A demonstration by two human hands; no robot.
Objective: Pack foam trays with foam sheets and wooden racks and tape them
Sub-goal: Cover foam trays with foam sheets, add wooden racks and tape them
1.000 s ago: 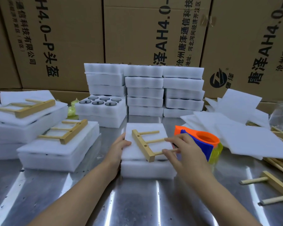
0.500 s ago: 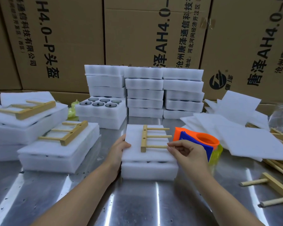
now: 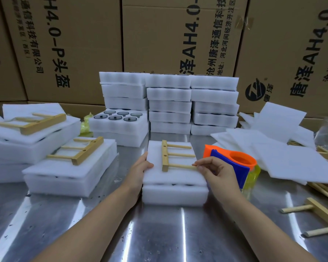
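Note:
A white foam tray (image 3: 175, 194) sits in front of me on the metal table, covered by a foam sheet (image 3: 178, 176). A wooden rack (image 3: 165, 155) with three dowels lies flat on the sheet, its bar to the left and dowels pointing right. My left hand (image 3: 141, 168) rests against the tray's left edge, thumb on the sheet. My right hand (image 3: 215, 170) pinches the tip of the nearest dowel. An orange and blue tape dispenser (image 3: 233, 164) stands just right of the tray, partly behind my right hand.
Two packed trays with racks (image 3: 80, 152) (image 3: 36, 122) lie at the left. An open tray with dark round lids (image 3: 119, 118) and stacks of trays (image 3: 193, 104) stand behind. Loose foam sheets (image 3: 284, 152) and spare racks (image 3: 320, 212) lie at the right. Cardboard boxes (image 3: 178, 35) wall the back.
The rack has been turned from a slant to lie square on the sheet, bar left and dowels right. My right hand slid along to the nearest dowel's tip.

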